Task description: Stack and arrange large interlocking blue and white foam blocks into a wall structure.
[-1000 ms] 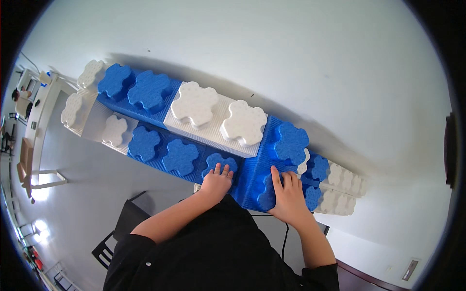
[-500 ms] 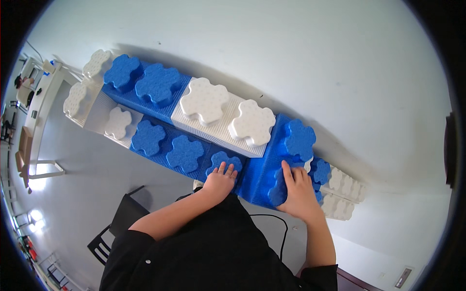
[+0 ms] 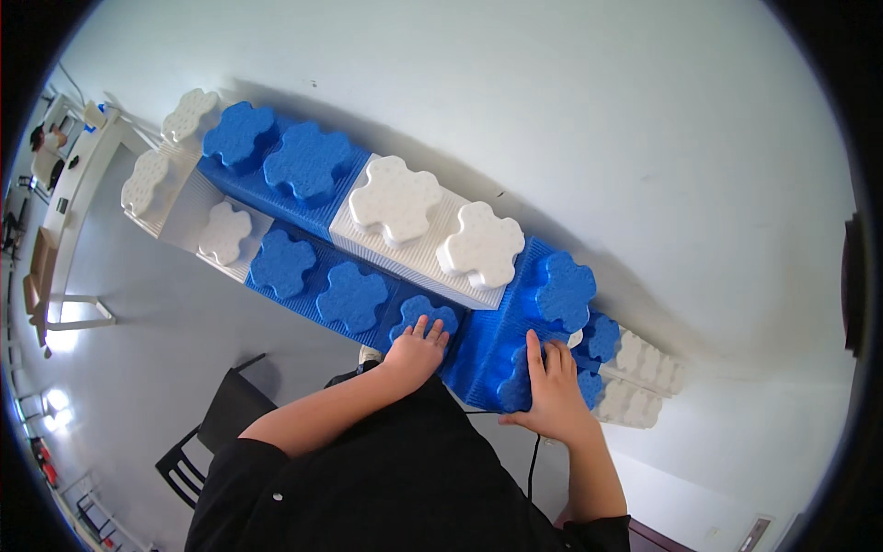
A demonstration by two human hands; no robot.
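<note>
resting on a blue stud (image 3: 414, 308), your left hand (image 3: 414, 359) lies nearly flat, its fingers slightly spread and their tips on the knob's top face. your right hand (image 3: 557, 400) is spread wider, the thumb well apart from the raised fingers; it curves around the right side of the near stud (image 3: 512, 379) on a large blue block (image 3: 486, 345). you cannot tell how firmly it presses there, because the hand hides the contact. that block lies between your two hands, just beyond your body, and sits crosswise against the ends of two rows that run off to your left. its studs are lobed, like rounded flowers or puzzle pieces, with a mottled, foam-like surface, while the block walls carry fine parallel ridges. beside it in the farther row is a white block (image 3: 428, 247) with two pale, dimpled knobs, and past that another blue block (image 3: 285, 184). the nearer row, under your left hand, is darker blue and sits lower. beyond your right hand, more white studs (image 3: 635, 373) run off along the pale wall (image 3: 644, 184). a black chair (image 3: 237, 409) stands to your left.
</note>
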